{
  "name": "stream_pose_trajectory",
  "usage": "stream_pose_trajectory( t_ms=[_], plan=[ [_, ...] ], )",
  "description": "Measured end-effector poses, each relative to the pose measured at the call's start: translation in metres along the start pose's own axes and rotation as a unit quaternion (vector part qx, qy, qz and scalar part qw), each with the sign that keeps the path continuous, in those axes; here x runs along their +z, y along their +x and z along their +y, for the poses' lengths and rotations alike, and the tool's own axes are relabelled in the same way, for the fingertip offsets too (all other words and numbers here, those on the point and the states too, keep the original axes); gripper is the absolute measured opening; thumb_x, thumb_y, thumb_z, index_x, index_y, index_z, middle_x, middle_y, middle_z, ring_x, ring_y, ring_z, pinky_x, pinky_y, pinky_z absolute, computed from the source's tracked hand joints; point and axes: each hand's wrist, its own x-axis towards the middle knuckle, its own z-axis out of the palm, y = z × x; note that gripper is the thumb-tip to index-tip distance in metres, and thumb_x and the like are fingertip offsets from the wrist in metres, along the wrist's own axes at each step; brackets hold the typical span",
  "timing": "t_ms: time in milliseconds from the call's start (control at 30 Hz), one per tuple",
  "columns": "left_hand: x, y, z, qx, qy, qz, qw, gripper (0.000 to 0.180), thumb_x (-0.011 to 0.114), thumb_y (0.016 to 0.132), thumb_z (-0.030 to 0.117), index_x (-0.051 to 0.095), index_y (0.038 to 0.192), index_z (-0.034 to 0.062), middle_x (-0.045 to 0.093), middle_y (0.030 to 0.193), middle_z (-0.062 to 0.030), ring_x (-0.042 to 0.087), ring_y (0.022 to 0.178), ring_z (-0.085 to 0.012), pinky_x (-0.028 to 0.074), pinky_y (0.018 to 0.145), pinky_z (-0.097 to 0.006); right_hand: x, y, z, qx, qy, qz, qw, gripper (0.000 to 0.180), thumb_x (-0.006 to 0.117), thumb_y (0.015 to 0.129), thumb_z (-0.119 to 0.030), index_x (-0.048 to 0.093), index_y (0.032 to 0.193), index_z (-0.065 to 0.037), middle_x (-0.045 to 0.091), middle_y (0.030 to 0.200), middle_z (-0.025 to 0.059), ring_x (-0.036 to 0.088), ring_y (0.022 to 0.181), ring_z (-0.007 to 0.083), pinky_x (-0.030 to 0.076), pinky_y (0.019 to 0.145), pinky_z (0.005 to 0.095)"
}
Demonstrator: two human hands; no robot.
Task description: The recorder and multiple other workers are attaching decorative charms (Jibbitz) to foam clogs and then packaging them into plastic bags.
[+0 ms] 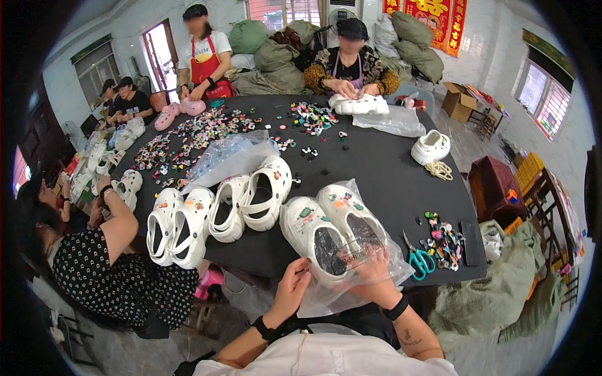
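Observation:
A pair of white clogs (pixel 326 225) with small coloured charms lies at the near edge of the black table (pixel 376 169), inside a clear plastic bag (pixel 389 263). My left hand (pixel 292 287) pinches the open edge of the bag at its near left side. My right hand (pixel 375 268) is inside the bag's mouth, pressed over the heels of the clogs. Both wrists wear black bands.
Two more pairs of white clogs (pixel 213 213) stand left of the bag, with loose clear bags (pixel 232 156) behind. Green-handled scissors (pixel 419 258) and a charm pile (pixel 444 237) lie to the right. Several people sit around the table; charms are scattered across its far left.

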Motion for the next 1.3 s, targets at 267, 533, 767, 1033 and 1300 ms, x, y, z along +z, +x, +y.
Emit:
stream_pose_trajectory(
  t_ms=[267,533,767,1033,1300],
  plan=[
    [-0.047,0.079,0.002,-0.127,-0.084,0.095,0.984,0.058,0.046,0.101,0.049,0.029,0.145,0.0155,0.046,0.135,-0.0096,0.048,0.121,-0.0227,0.039,0.101,-0.042,0.028,-0.025,0.018,-0.062,0.029,0.096,0.993,0.058,0.081,0.057,-0.059,0.072,0.100,-0.021,0.056,0.112,0.0190,0.047,0.114,0.0374,0.024,0.098,0.0573],
    [-0.038,0.138,0.032,-0.251,-0.266,-0.179,0.913,0.051,0.039,0.102,0.052,0.053,0.134,0.0147,0.065,0.123,-0.0033,0.063,0.110,-0.0183,0.052,0.092,-0.041,-0.041,-0.046,0.016,-0.115,-0.022,0.019,0.993,0.043,0.083,0.058,-0.050,0.071,0.092,-0.025,0.058,0.100,0.0114,0.054,0.105,0.0317,0.027,0.092,0.0515],
    [-0.014,0.206,0.042,-0.176,-0.200,-0.073,0.961,0.038,0.050,0.102,0.033,0.060,0.117,-0.0004,0.068,0.111,-0.0105,0.067,0.099,-0.0200,0.055,0.087,-0.037,-0.082,-0.063,0.030,-0.182,-0.048,0.096,0.977,0.030,0.080,0.068,-0.038,0.064,0.092,-0.029,0.057,0.098,0.0049,0.055,0.098,0.0258,0.032,0.086,0.0480],
    [-0.007,0.249,0.094,-0.040,-0.111,-0.068,0.991,0.038,0.049,0.098,0.036,0.058,0.122,0.0080,0.066,0.114,-0.0129,0.063,0.106,-0.0218,0.051,0.091,-0.038,-0.089,-0.081,0.026,-0.190,-0.145,0.124,0.963,0.023,0.074,0.068,-0.031,0.064,0.088,-0.030,0.058,0.098,0.0027,0.055,0.089,0.0222,0.033,0.086,0.0419],
    [0.056,0.243,0.130,0.063,0.256,-0.267,0.927,0.038,0.059,0.097,0.038,0.061,0.116,0.0046,0.066,0.101,-0.0054,0.058,0.095,-0.0132,0.046,0.082,-0.028,-0.084,-0.080,0.026,-0.281,-0.150,0.069,0.945,0.017,0.074,0.069,-0.029,0.064,0.083,-0.029,0.057,0.095,-0.0017,0.055,0.088,0.0168,0.036,0.086,0.0439]
  ],
)
